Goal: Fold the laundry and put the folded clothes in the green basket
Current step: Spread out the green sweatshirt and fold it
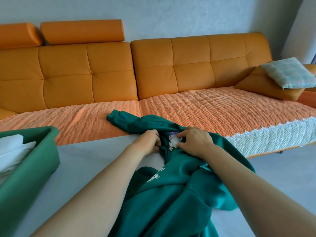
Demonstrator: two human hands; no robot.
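A teal zip-up sweatshirt (171, 190) hangs crumpled from the sofa's front edge down toward me, one sleeve (118, 118) lying on the seat. Its zipper pull and a white label show at the collar between my hands. My left hand (148, 141) grips the fabric on the left side of the zipper. My right hand (195, 140) holds the collar on the right side, thumb beside the white label. The green basket (34, 161) stands at the left with folded white clothes (12, 151) inside.
An orange sofa (153, 69) spans the view, its seat under a woven orange cover (205, 108) with a white lace-edged part at the right. An orange cushion (266, 88) and a checked pillow (289, 72) lie at the far right. Pale floor is below.
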